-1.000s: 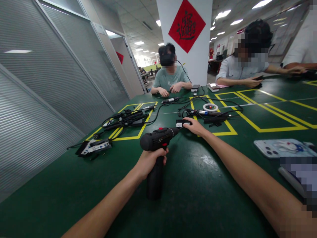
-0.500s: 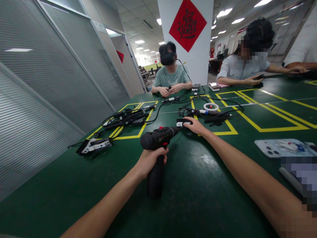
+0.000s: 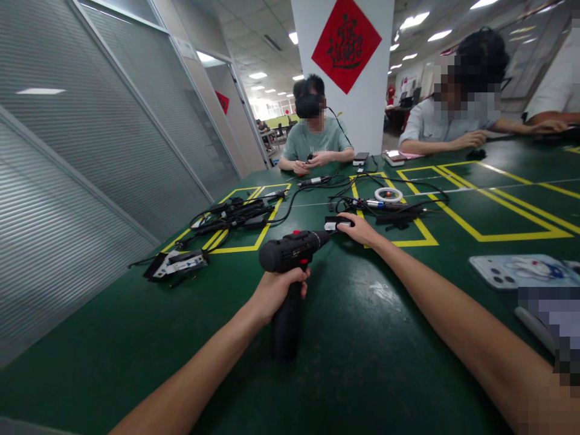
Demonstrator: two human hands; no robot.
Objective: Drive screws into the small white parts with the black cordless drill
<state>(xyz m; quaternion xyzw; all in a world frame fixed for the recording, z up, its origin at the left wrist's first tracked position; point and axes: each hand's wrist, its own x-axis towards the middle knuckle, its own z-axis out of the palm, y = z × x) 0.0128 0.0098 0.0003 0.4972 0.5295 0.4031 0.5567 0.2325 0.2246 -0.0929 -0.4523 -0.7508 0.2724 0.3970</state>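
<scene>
A black cordless drill (image 3: 292,251) with red buttons is gripped round its handle by my left hand (image 3: 281,290). Its chuck points forward and right, toward a small black block with a white label (image 3: 335,224). My right hand (image 3: 357,228) has its fingers closed on the block's right end, at the table surface. The drill's tip is close to the block's near side; whether they touch I cannot tell.
On the green table (image 3: 353,350), bundled black cables (image 3: 235,214) lie left and pen-like tools (image 3: 385,206) lie beyond my right hand. A white tape roll (image 3: 388,194) and a phone (image 3: 521,270) are to the right. Two co-workers (image 3: 317,142) (image 3: 446,127) sit opposite.
My hands, the drill and the block hold nearly the same pose; the view shifts slightly. The co-worker at right has lifted a hand off a dark object, which now lies on the table.
</scene>
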